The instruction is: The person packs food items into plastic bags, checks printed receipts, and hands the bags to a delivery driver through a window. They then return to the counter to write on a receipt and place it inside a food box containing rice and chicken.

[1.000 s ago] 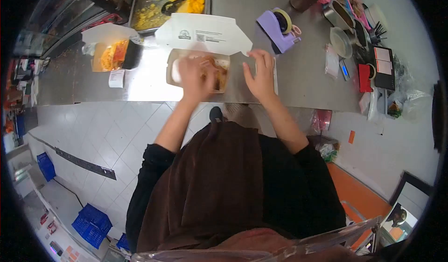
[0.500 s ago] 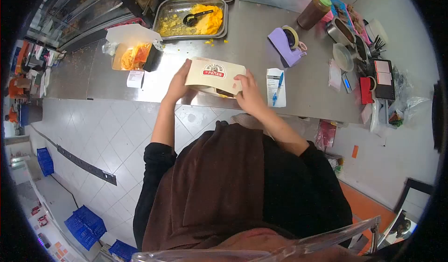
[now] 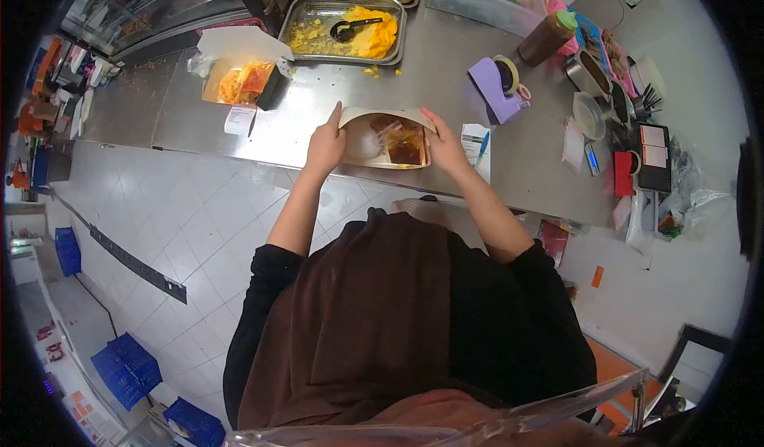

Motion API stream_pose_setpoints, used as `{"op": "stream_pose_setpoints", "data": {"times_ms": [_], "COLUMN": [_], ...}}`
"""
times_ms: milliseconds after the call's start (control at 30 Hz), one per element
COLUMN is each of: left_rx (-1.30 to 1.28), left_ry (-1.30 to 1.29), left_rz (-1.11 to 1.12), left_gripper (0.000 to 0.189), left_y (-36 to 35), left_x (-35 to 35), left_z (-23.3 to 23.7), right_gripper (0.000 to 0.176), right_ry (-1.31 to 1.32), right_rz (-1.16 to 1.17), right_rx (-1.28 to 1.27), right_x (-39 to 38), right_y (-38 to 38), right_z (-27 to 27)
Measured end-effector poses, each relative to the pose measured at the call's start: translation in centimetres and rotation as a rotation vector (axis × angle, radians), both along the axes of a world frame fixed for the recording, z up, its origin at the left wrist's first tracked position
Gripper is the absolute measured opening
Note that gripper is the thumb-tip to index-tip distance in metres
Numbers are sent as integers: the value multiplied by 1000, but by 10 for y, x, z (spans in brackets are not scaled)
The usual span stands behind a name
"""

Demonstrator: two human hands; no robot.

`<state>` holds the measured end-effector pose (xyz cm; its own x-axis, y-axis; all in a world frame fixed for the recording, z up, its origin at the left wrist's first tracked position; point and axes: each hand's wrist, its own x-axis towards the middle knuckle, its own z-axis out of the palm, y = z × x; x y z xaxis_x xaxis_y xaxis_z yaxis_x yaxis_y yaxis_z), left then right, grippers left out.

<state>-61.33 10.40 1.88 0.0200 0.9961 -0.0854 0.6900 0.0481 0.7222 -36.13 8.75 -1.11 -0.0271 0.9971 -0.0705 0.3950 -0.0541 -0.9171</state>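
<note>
A cream cardboard food box point(image 3: 348, 118) stands at the counter's near edge, its lid bowed upward and its near side gaping. Inside it I see something pale and rounded on the left and a dark brown, glossy item point(image 3: 404, 143) on the right, whose kind I cannot make out. My left hand point(image 3: 325, 146) grips the box's left side, thumb along the lid's corner. On the opposite side my right hand point(image 3: 446, 149) grips the right edge, fingertips on the lid. A paper slip point(image 3: 475, 146) with a blue pen point(image 3: 483, 149) on it lies just right of my right hand.
Another box point(image 3: 270, 91), its lid up, holds orange food at the left. Behind stands a metal tray point(image 3: 302, 59) with yellow food and a black scoop point(image 3: 344, 31). A purple tape dispenser point(image 3: 492, 89) and a sauce bottle point(image 3: 547, 38) are at the right.
The box has tipped so that its open near side and contents show; its printed top has turned away. My right hand has moved from the lid's top to the right edge. The view has shifted slightly.
</note>
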Motion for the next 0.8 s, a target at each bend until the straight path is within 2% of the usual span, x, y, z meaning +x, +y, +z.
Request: {"op": "stream_pose_setpoints", "data": {"times_ms": [33,133,233,333,367,467,567,800], "left_rx": [-11,20,159,233,234,212,164,155], "left_ry": [10,7,-18,7,-7,-32,-42,-38], "left_rz": [-12,-21,4,-3,-7,-3,8,7], "left_gripper": [42,39,37,38,37,38,38,38], "left_y": [-4,-7,1,4,5,5,1,2], "left_x": [0,-2,-11,-14,-14,-12,-12,-13], "left_z": [6,14,11,13,11,9,10,6], "right_gripper": [43,39,41,42,37,33,23,12], "right_ry": [30,-158,-635,-756,-754,-613,-639,-563], "right_rz": [16,-268,-151,339,312,-11,-72,255], "right_rx": [-24,288,764,704,680,517,434,603], "right_x": [0,-14,-19,-41,-44,-42,-31,-17], "right_y": [-4,-12,-26,-36,-40,-36,-39,-57], "right_z": [6,30,52,52,55,38,29,35]}}
